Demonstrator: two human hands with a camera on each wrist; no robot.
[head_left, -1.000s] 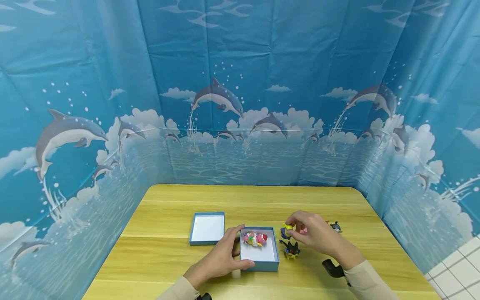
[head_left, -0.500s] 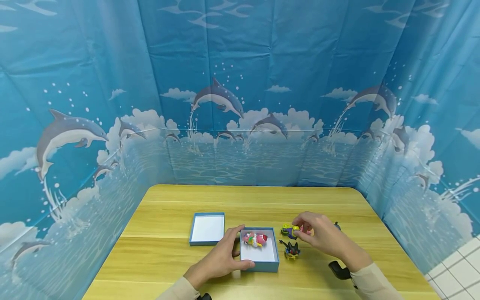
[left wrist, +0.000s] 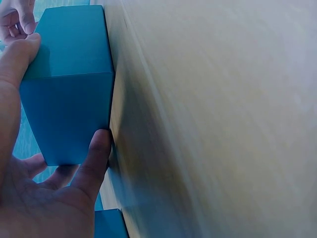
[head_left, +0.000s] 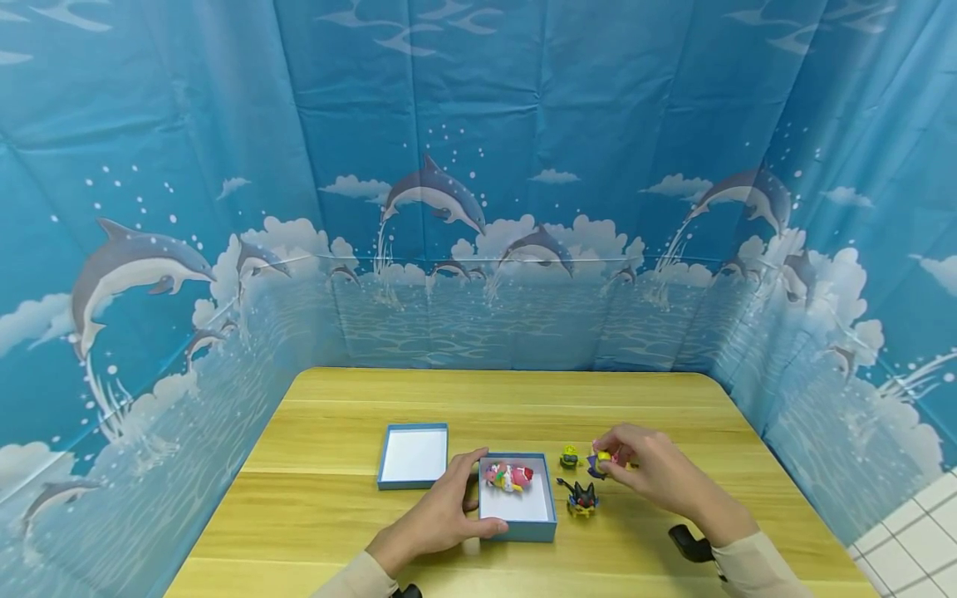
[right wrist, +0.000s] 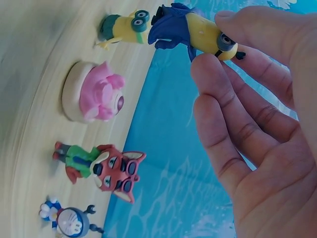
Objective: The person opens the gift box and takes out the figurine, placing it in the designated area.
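Observation:
My left hand [head_left: 441, 507] holds the blue open box [head_left: 519, 531] at its left side, thumb by the near corner. Inside lies a pink figurine [head_left: 511, 477] with bits of green, yellow and red. To the right of the box, my right hand [head_left: 654, 469] pinches a yellow minion figurine [right wrist: 205, 34] in a dark blue outfit between thumb and fingers. In the right wrist view it tilts in the air, apart from the second minion [right wrist: 126, 28]. The left wrist view shows the box's outer walls [left wrist: 69, 114] between my thumb and fingers.
A box lid [head_left: 415, 455] with a white inside lies left of the box. Near the right hand stand a black eared figurine [head_left: 581, 500], a pink one [right wrist: 101, 91], a fox in green [right wrist: 104, 168] and a blue-white figurine [right wrist: 67, 218]. A dolphin-print curtain surrounds the wooden table.
The right hand has moved rightward with the minion figurine, away from the second minion, which now shows uncovered. My left hand and the box have stayed put.

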